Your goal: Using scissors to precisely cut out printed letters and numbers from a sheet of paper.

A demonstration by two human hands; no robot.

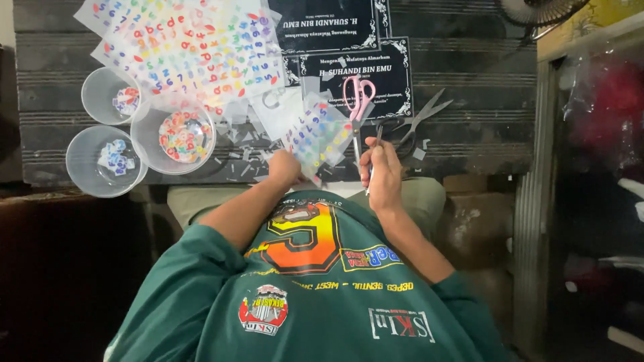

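My left hand (284, 167) grips the near edge of a clear sheet of small coloured letter stickers (315, 134) at the table's front edge. My right hand (382, 173) is closed on a pair of dark-handled scissors (373, 144), blades pointing away toward the sheet. Pink-handled scissors (359, 97) lie just beyond, and a grey metal pair (422, 115) lies to their right. My green shirt fills the lower view.
A stack of letter sticker sheets (194, 47) lies far left. Three clear plastic cups (178, 137) (111, 95) (107, 161) hold cut stickers. Two black printed plaques (389, 74) sit at the back. Plastic scraps (255, 157) litter the dark slatted table (469, 87). A fan (537, 10) stands top right.
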